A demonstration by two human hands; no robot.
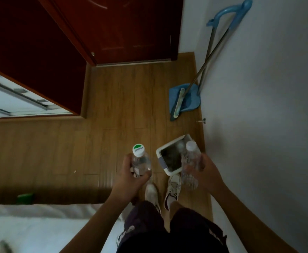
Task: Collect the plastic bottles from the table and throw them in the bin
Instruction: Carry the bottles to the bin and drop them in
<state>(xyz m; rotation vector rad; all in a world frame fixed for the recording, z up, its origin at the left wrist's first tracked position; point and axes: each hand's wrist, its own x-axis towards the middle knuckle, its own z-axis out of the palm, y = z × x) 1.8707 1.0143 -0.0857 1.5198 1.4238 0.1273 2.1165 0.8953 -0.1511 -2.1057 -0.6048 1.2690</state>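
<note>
In the head view the person is standing over the open bin [160, 152], which is sitting on the floor [113, 143] by the right wall [259, 125]. The left hand [129, 173] is gripping a green-capped bottle [141, 162] just left of the bin. The right hand [209, 172] is clutching a clear bottle [190, 161], perhaps two, over the bin's right edge. The carrying is looking done, while the dropping is not yet happening. The table is lying out of view, so I cannot tell whether more bottles are waiting there.

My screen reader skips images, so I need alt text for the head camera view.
A person stands over a small white bin on a wooden floor, the left hand gripping a green-capped bottle, the right hand a white-capped bottle. A blue dustpan stands by the wall.
</note>
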